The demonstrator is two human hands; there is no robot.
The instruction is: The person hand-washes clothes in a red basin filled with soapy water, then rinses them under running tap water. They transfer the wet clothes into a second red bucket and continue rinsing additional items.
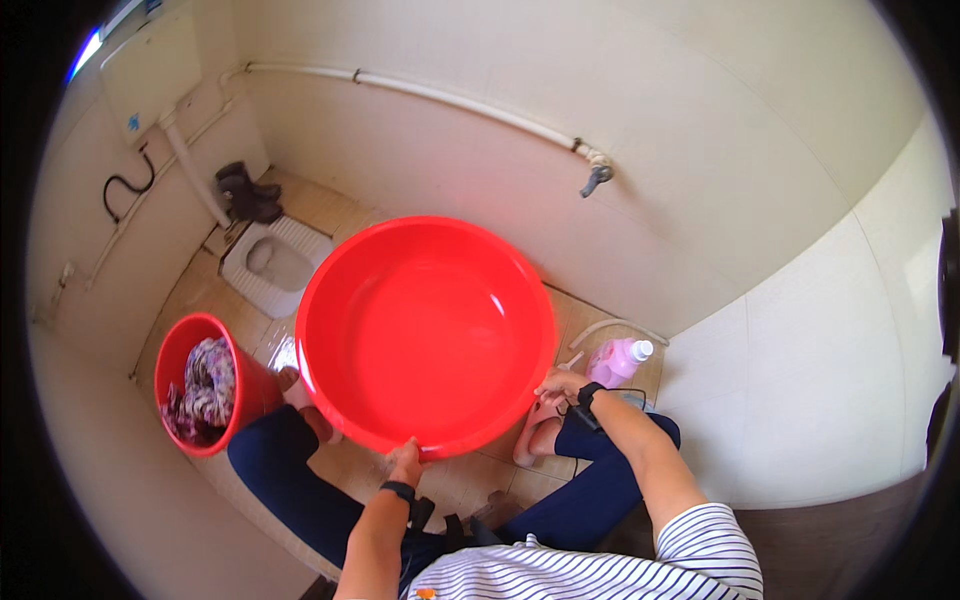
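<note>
A large round red plastic basin (435, 330) with nothing in it is before me, between my knees. My left hand (406, 459) grips its near rim, thumb on top. At the right side of the rim is my right hand (559, 388), its fingers closed on the edge. To the left stands a red plastic bucket (255, 386) holding patterned cloth (209, 382). A pink plastic bottle (611, 363) with a white cap is just beyond my right hand. The basin hides part of the floor and whatever lies under it.
A squat toilet (276, 262) is set in the tiled floor at the back left, with dark boots (249, 193) behind it. A tap (598, 178) ends the white wall pipe (465, 109). A pale hose (619, 324) lies by the wall. Wet floor shows near the bucket.
</note>
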